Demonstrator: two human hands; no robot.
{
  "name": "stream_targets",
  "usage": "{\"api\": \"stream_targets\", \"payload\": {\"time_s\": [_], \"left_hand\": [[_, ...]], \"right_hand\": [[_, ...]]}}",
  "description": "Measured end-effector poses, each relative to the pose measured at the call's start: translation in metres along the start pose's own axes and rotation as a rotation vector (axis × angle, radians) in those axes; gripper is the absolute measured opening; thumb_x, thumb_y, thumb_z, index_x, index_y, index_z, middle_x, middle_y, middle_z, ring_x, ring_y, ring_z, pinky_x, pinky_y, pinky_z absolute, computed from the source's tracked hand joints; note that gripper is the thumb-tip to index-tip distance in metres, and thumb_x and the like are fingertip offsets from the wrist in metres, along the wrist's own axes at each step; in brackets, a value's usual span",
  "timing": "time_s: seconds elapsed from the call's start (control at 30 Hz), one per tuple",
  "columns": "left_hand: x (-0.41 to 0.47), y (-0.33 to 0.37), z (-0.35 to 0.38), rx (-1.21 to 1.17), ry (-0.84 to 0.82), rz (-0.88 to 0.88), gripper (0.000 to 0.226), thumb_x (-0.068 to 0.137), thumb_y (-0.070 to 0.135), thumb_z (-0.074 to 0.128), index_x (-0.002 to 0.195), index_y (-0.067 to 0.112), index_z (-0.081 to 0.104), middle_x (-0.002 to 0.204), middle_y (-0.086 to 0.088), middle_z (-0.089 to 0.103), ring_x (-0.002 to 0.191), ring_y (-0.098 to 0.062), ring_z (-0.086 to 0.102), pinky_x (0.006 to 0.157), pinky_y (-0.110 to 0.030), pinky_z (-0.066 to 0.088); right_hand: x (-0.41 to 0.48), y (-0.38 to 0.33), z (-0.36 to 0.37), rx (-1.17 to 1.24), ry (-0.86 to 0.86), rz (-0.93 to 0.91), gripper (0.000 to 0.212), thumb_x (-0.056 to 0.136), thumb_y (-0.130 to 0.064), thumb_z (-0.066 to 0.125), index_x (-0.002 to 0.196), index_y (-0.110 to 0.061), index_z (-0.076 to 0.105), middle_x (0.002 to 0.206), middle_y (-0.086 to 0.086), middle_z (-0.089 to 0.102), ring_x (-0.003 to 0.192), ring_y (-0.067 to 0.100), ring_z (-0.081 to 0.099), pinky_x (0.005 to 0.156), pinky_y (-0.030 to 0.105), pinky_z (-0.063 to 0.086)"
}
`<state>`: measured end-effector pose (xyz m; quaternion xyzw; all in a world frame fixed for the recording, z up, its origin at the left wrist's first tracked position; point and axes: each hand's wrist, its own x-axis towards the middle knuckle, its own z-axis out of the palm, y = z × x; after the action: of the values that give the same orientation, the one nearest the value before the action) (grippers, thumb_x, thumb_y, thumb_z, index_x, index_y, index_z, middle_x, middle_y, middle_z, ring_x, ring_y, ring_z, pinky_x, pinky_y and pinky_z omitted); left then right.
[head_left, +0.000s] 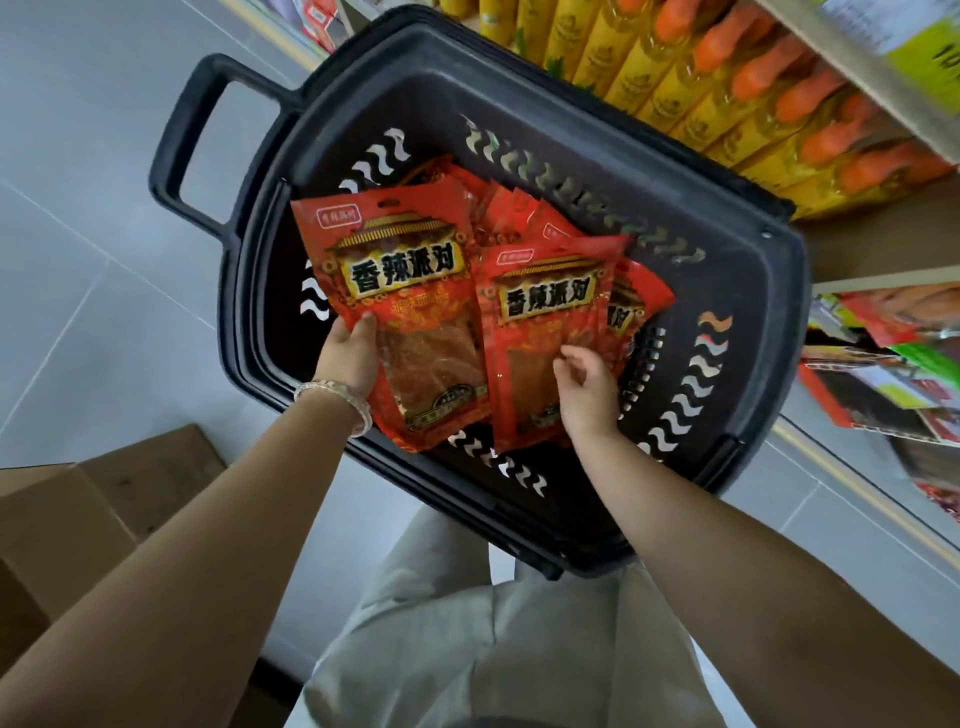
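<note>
**Position of the work.** 2 red snack packets lie uppermost in the black basket (779, 312), on a loose pile of further packets (524, 213) of the same kind. The left packet (400, 280) and the right packet (543, 322) lie side by side, faces up, with their inner edges touching or slightly overlapping.

**State of the hands.**
1. The left hand (349, 358) pinches the left packet at its left edge, about halfway along. The thumb lies on the printed face and the fingers are hidden behind the packet. A bracelet (336, 397) sits at the wrist.
2. The right hand (584, 387) rests on the lower right part of the right packet, fingers loosely curled. It cannot be told whether the fingers have closed on the edge or only touch the face.

**Governing relation.** The long axis of each packet runs away from the person: bottom seal nearest, hang-hole end farthest and leaning slightly left. Each hand sits at the outer edge of its own packet, toward the near end, so each packet extends forward beyond its hand. Neither hand needs to cross over.

**Judgement.** The likely next move is to lift both packets toward the person, and the right-hand grip needs securing first.

**Surroundings.** A shelf of yellow bottles (675, 88) stands to the right, and a cardboard box (78, 514) on the floor to the left.
</note>
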<state>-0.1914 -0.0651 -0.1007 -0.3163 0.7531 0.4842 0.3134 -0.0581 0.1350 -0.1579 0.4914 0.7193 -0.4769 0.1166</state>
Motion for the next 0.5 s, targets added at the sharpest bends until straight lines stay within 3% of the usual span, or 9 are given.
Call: {"api": "stream_targets", "payload": {"time_s": [0.07,0.17,0.23,0.27,0.33,0.4,0.5], "left_hand": [[0.001,0.000,0.002,0.005,0.001,0.009,0.027,0.098,0.039,0.039,0.119,0.028,0.050,0.093,0.009,0.061,0.084,-0.016,0.061,0.078,-0.032,0.048],[0.000,0.002,0.004,0.011,0.004,0.012,0.033,0.098,0.037,0.039,0.127,0.024,0.049,0.106,0.001,0.062,0.091,-0.020,0.062,0.083,-0.035,0.050],[-0.003,0.004,0.004,0.024,-0.004,0.007,0.035,0.098,0.037,0.038,0.128,0.022,0.049,0.108,-0.001,0.062,0.091,-0.020,0.062,0.081,-0.033,0.051],[-0.006,0.005,0.004,0.037,-0.006,0.010,0.034,0.098,0.036,0.039,0.127,0.021,0.050,0.103,0.001,0.062,0.086,-0.017,0.062,0.075,-0.030,0.050],[-0.015,0.010,0.002,0.072,-0.006,0.029,0.032,0.098,0.035,0.038,0.124,0.020,0.051,0.091,0.006,0.060,0.076,-0.010,0.059,0.066,-0.025,0.046],[-0.028,0.018,-0.002,0.099,-0.008,0.057,0.031,0.098,0.035,0.037,0.121,0.018,0.051,0.087,0.006,0.059,0.073,-0.011,0.057,0.061,-0.024,0.043],[-0.053,0.030,-0.009,0.151,-0.043,0.110,0.037,0.096,0.037,0.037,0.123,0.016,0.051,0.108,-0.005,0.061,0.087,-0.022,0.056,0.075,-0.029,0.040]], "right_hand": [[0.011,-0.002,0.003,-0.006,0.068,0.077,0.039,0.084,-0.031,0.070,0.118,-0.020,0.056,0.113,0.001,0.056,0.112,0.023,0.055,0.084,0.030,0.046],[0.028,-0.006,-0.003,0.097,0.032,0.307,0.091,0.069,-0.041,0.081,0.142,-0.024,0.030,0.143,0.005,0.034,0.131,0.027,0.039,0.102,0.041,0.042],[0.033,-0.005,-0.011,0.136,-0.025,0.365,0.104,0.065,-0.044,0.083,0.147,-0.024,0.023,0.148,0.005,0.035,0.133,0.028,0.039,0.106,0.045,0.039],[0.032,-0.004,-0.016,0.123,-0.018,0.351,0.100,0.064,-0.044,0.084,0.145,-0.022,0.029,0.142,0.005,0.043,0.128,0.028,0.046,0.103,0.044,0.042],[0.022,-0.003,-0.027,0.077,0.052,0.269,0.071,0.068,-0.043,0.081,0.126,-0.017,0.049,0.112,-0.002,0.059,0.102,0.022,0.059,0.082,0.034,0.048],[0.004,-0.007,-0.040,0.087,0.077,0.186,0.043,0.077,-0.037,0.075,0.111,-0.019,0.057,0.085,-0.013,0.053,0.077,0.011,0.055,0.064,0.022,0.040],[-0.029,-0.014,-0.063,0.169,0.049,0.138,0.026,0.077,-0.032,0.076,0.091,-0.027,0.055,0.080,-0.018,0.056,0.073,0.002,0.054,0.063,0.019,0.040]]}}
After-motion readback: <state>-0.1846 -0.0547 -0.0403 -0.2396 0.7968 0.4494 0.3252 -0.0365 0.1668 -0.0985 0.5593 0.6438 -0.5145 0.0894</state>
